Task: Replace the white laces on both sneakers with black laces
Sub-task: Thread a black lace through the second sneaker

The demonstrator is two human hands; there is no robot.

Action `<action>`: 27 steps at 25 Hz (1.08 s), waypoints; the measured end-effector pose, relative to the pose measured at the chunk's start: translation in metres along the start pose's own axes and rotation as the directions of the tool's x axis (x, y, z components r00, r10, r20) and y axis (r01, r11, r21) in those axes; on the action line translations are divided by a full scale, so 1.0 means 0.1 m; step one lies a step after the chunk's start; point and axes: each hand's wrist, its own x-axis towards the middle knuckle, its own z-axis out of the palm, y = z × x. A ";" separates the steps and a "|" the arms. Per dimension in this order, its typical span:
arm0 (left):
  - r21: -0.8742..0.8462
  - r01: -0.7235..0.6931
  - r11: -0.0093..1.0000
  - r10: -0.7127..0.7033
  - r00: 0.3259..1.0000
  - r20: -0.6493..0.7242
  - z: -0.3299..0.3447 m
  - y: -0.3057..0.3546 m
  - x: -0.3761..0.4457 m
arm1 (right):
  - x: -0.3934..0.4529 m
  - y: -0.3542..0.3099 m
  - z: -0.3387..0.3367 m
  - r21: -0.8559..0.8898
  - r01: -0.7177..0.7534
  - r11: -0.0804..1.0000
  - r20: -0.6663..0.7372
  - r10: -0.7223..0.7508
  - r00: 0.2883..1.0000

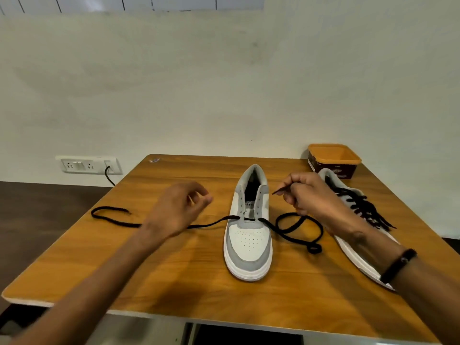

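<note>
Far left on the wall: white socket strip (pixel 89 165) with a dark plug lead. On the orange-brown wood-grain tabletop (pixel 174 270), free end of the black flat lace (pixel 112 216) trailing leftward in a loop, passing under the left hand (pixel 179 207), which hovers above it with fingers loosely curled, gripping nothing. Centre: grey-and-white low sneaker (pixel 247 235), toe toward the camera, lace threaded only through the lowest eyelet pair, upper eyelets bare, probably waiting for the next crossing. Right of it, slack lace coiled on the wood; right hand (pixel 311 195) pinching the lace tip, pointed at the shoe's right eyelet row, seemingly to thread it. Far right: second matching sneaker (pixel 353 245), partly hidden by the right forearm, already black-laced. Behind: open orange-rimmed brown plastic tub (pixel 333 158). No white laces visible.
</note>
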 end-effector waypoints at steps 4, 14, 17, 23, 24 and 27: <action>-0.383 0.123 0.915 -0.214 0.955 -0.204 0.78 0.61 -0.26 | -0.05 0.10 0.18 0.183 -0.041 0.982 -0.040 0.049 0.998; -0.481 0.181 0.858 -0.422 0.782 -0.458 1.28 0.72 -0.27 | -0.09 0.50 0.57 0.143 0.274 0.951 -0.126 -0.257 0.958; -0.506 0.161 0.847 -0.426 0.774 -0.468 1.30 0.72 -0.28 | -0.07 0.56 0.60 0.014 0.322 0.947 -0.089 -0.320 0.943; -0.591 0.156 0.792 -0.474 0.767 -0.433 1.33 0.70 -0.30 | -0.02 0.49 0.65 -0.376 0.399 0.836 0.065 -0.405 0.912; -0.599 0.150 0.786 -0.475 0.768 -0.431 1.33 0.70 -0.30 | 0.00 0.48 0.70 -0.388 0.396 0.832 0.046 -0.412 0.910; -0.616 0.127 0.777 -0.463 0.779 -0.423 1.32 0.70 -0.29 | 0.01 0.46 0.80 -0.278 0.386 0.879 -0.080 -0.422 0.903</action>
